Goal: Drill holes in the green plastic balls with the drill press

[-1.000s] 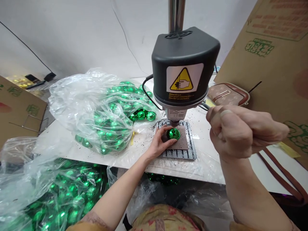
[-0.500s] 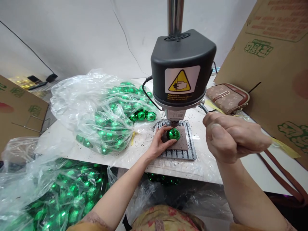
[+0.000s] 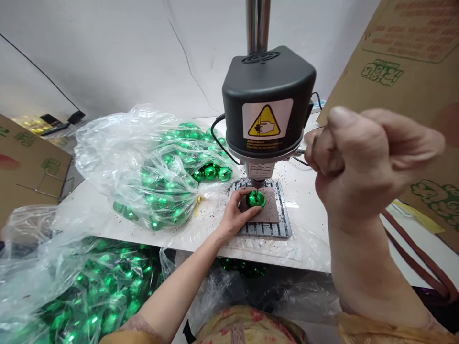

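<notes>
My left hand pinches a shiny green faceted ball between thumb and fingers. The ball sits on a brown board over the slotted metal base of a small drill press. Directly above the ball is the drill's chuck, with the thin bit reaching down to the ball's top; whether it has gone in I cannot tell. On the right, my right hand is closed in a fist around the press's feed lever, of which only a short metal part shows.
A clear plastic bag of green balls lies left of the press, dark shavings scattered around. More bagged green balls are at lower left. Cardboard boxes stand on both sides. A brown strap lies at right.
My right hand has risen with the lever, which has swung up. My left hand and the ball stay under the drill, shifted only slightly in view.
</notes>
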`<state>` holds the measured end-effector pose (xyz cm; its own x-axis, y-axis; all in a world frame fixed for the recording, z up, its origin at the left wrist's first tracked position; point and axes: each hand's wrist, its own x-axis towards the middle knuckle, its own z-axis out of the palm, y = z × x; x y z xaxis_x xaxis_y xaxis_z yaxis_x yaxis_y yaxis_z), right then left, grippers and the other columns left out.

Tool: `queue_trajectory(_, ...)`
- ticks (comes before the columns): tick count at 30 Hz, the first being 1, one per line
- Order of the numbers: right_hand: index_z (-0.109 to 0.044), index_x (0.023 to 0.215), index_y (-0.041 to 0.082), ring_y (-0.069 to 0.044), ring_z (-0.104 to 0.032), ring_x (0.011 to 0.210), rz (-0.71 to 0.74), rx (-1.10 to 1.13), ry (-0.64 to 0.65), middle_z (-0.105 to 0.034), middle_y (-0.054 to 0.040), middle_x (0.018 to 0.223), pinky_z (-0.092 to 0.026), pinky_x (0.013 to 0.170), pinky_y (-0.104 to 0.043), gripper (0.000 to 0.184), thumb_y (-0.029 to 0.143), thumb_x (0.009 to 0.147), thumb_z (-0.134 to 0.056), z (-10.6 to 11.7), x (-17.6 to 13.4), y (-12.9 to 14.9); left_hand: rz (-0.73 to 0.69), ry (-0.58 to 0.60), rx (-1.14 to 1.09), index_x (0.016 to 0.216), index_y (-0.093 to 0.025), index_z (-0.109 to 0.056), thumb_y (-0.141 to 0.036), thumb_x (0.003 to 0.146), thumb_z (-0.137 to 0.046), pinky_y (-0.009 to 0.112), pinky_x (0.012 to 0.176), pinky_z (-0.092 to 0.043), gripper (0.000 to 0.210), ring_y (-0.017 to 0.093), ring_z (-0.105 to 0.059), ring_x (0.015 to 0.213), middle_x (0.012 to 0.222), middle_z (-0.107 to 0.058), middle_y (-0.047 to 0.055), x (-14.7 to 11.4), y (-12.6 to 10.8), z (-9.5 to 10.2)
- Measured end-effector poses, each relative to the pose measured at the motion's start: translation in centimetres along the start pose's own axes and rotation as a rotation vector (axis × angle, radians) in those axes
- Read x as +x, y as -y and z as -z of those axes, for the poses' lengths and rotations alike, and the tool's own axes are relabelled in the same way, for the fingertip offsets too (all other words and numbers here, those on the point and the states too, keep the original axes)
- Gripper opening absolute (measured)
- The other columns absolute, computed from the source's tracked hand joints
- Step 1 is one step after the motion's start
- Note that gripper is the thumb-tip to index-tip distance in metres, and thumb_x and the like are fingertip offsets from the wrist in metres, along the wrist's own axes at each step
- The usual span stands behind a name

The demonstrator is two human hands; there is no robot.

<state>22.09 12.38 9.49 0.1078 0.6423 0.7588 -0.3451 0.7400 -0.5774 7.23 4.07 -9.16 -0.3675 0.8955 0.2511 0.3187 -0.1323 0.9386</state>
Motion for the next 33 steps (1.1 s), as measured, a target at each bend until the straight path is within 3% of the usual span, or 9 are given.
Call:
queue_trajectory(4,-0.035,0.049,0.021,-0.008,-0.033,0.041,-0.003,0.041,0.043,-0.032,0.0049,0.044,-0.024,0.045,-0.035,0.046,0.015,0.087,-0.061,-0.4,1.3,-0.1,-0.209,-0.111,0.138,0.122,-0.028,-0.064,-0.039,0.083,-0.08,0.04,0.088,-0.055,0.043,0.025,-0.068,0.101,0.109,-0.07,0.007,-4.3,-1.1,0.5)
queue_trajectory(9,-0.036,0.05,0.022,-0.008,-0.032,0.042,0.029,0.067,0.028,-0.031,0.005,0.045,-0.023,0.047,-0.035,0.046,0.015,0.089,-0.06,-0.2,1.0,-0.4,-0.685,0.426,0.51,0.136,-0.041,-0.061,-0.036,0.091,-0.069,0.038,0.065,-0.055,0.046,0.024,-0.069,0.083,0.119,-0.073,0.01,-11.4,-0.6,1.3)
queue_trajectory(12,-0.035,0.05,0.022,-0.008,-0.034,0.043,0.012,0.044,0.016,-0.035,0.0045,0.046,-0.023,0.048,-0.035,0.048,0.017,0.09,-0.06,-0.3,0.8,-0.3,-0.752,0.572,0.652,0.133,-0.041,-0.065,-0.024,0.094,-0.059,0.039,0.064,-0.055,0.042,0.025,-0.069,0.079,0.121,-0.075,0.009,-13.2,-0.1,1.4)
queue_trajectory(16,-0.036,0.05,0.022,-0.007,-0.035,0.042,0.023,0.049,0.006,-0.034,0.0053,0.046,-0.025,0.047,-0.035,0.046,0.017,0.089,-0.06,-0.2,0.8,-0.4,-0.794,0.499,0.62,0.123,-0.032,-0.071,-0.043,0.093,-0.07,0.034,0.057,-0.055,0.032,0.021,-0.07,0.072,0.12,-0.075,0.009,-12.2,-0.5,1.2)
queue_trajectory(19,-0.036,0.05,0.021,-0.005,-0.036,0.042,0.055,0.035,0.019,-0.034,0.0059,0.046,-0.026,0.045,-0.032,0.047,0.019,0.09,-0.06,-0.2,0.8,-0.7,-0.893,0.244,0.565,0.117,-0.029,-0.069,-0.047,0.092,-0.072,0.029,0.053,-0.054,0.031,0.018,-0.069,0.069,0.105,-0.076,0.006,-8.9,-1.0,1.9)
queue_trajectory(21,-0.036,0.05,0.02,-0.005,-0.036,0.042,0.086,0.032,0.021,-0.034,0.006,0.046,-0.027,0.045,-0.03,0.048,0.021,0.091,-0.06,-0.2,0.8,-0.7,-0.777,0.023,0.606,0.118,-0.026,-0.066,-0.028,0.098,-0.065,0.028,0.062,-0.058,0.021,0.017,-0.07,0.078,0.101,-0.074,0.004,-5.3,-1.1,2.9)
queue_trajectory(25,-0.034,0.051,0.021,-0.006,-0.036,0.043,0.087,0.039,0.01,-0.032,0.006,0.045,-0.027,0.046,-0.031,0.047,0.018,0.091,-0.058,-0.2,0.8,-0.7,-0.181,-0.22,0.804,0.117,-0.019,-0.066,-0.015,0.099,-0.054,0.034,0.082,-0.056,0.022,0.022,-0.069,0.094,0.111,-0.067,0.011,3.3,-0.3,5.2)
queue_trajectory(28,-0.035,0.051,0.022,-0.007,-0.036,0.043,0.102,0.055,0.002,-0.029,0.0059,0.045,-0.027,0.046,-0.032,0.047,0.019,0.091,-0.06,-0.3,0.7,-0.8,0.048,-0.223,0.894,0.119,-0.016,-0.067,-0.017,0.099,-0.057,0.037,0.083,-0.053,0.023,0.027,-0.067,0.095,0.115,-0.064,0.015,8.1,0.8,5.7)
queue_trajectory(33,-0.038,0.05,0.021,-0.007,-0.036,0.042,0.104,0.063,-0.001,-0.029,0.0061,0.045,-0.026,0.045,-0.032,0.047,0.021,0.091,-0.062,-0.2,0.6,-1.1,0.135,-0.091,0.797,0.107,-0.022,-0.071,-0.025,0.087,-0.076,0.034,0.08,-0.049,0.021,0.027,-0.066,0.093,0.101,-0.067,0.009,11.0,2.3,5.0)
